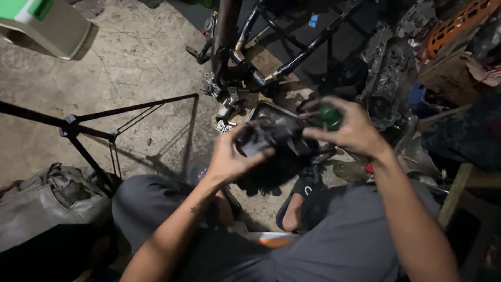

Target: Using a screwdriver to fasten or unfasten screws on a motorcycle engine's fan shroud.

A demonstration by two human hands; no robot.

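The floor [146,68] is bare concrete, cracked, stained and dusty, in a dim workshop corner. At the far middle a black tubular frame [292,47] stands over it, with greasy metal engine parts [389,78] crowded to the far right beside an orange perforated crate [459,21] and a torn cardboard box [451,73]. A black tripod [83,133] spreads its legs at the left, a grey bag [49,201] slumps at the near left, and a pale container with a green top [44,23] sits in the far left corner.

The person sits low, both knees in grey trousers [339,240] near the camera, one sandalled foot [295,206] between them. Both forearms reach forward and meet just over the floor at the middle of the scene. The left hand [229,156] is curled from below around a dark, grimy engine part [269,137], fingers wrapped up its near side, gripping it firmly. The right hand [352,130] is clenched around the green handle of a tool [330,116], its tip pointing left into the part; the tip itself is blurred.

Counted: two hands, one held part, one green-handled tool, one tripod, one bag, one frame. A dark metal tray [261,110] lies on the floor just beyond the held part.
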